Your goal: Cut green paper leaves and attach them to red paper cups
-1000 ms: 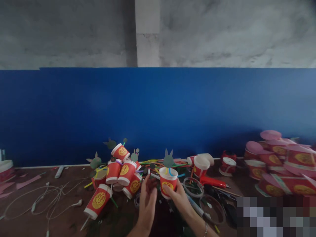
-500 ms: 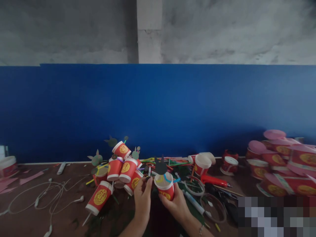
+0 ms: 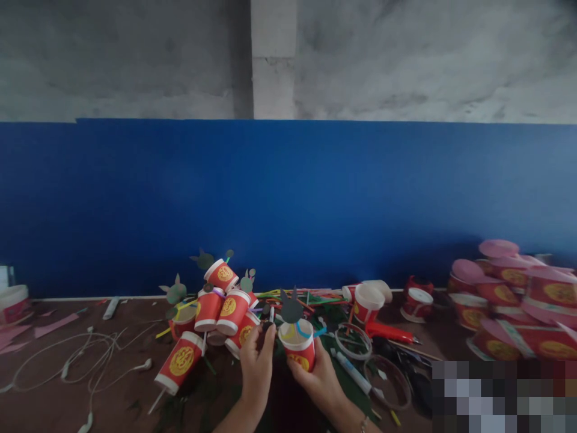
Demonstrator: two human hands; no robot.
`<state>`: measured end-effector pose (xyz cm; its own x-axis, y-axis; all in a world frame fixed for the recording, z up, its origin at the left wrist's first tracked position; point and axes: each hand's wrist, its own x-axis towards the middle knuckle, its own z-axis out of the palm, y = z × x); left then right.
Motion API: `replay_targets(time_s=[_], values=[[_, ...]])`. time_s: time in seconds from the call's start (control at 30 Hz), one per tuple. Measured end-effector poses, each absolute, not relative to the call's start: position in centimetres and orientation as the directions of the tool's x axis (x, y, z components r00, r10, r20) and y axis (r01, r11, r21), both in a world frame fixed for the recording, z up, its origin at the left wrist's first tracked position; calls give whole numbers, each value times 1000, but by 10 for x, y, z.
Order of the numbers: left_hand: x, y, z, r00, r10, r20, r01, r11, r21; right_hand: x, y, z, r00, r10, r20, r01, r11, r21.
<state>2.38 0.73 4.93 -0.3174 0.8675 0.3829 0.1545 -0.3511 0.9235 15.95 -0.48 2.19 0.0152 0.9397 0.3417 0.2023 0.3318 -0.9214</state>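
A red paper cup (image 3: 304, 355) with a white rim and a gold emblem is wrapped in the fingers of my right hand (image 3: 322, 379). It is upright, tilted slightly toward me. A dark rabbit-head paper cutout (image 3: 291, 310) with two ears rises at its far rim. Yellow and blue strips cross inside the cup, and the blue end sticks out at the right. To the left of the cup, my left hand (image 3: 256, 364) is closed, thumb and fingers pinching a small dark paper disc (image 3: 268, 327). The fingers partly hide the disc.
A pile of red cups (image 3: 223, 310) with rabbit cutouts lies left of my hands. White earphones (image 3: 106, 361) spread on the left. On the right are tape rolls (image 3: 354, 341), a glue tube (image 3: 354, 373), a red hot-glue gun (image 3: 390, 331) and pink-topped cups (image 3: 518, 300).
The cup and both my hands have shifted slightly left and a little down in view. My grip on the cup and disc looks the same.
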Motion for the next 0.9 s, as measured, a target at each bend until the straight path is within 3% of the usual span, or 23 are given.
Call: replay_targets(time_s=[0.2, 0.57, 0.9], values=[[23, 6, 52, -335, 851, 404, 140, -379, 915, 161, -4, 20, -7, 934, 358, 188, 353, -916], [18, 6, 49, -312, 826, 470, 314, -377, 871, 159, -9, 28, -1, 921, 389, 220, 379, -899], [26, 4, 48, -231, 914, 333, 9, -340, 940, 157, -10, 32, -18, 959, 284, 186, 282, -941]])
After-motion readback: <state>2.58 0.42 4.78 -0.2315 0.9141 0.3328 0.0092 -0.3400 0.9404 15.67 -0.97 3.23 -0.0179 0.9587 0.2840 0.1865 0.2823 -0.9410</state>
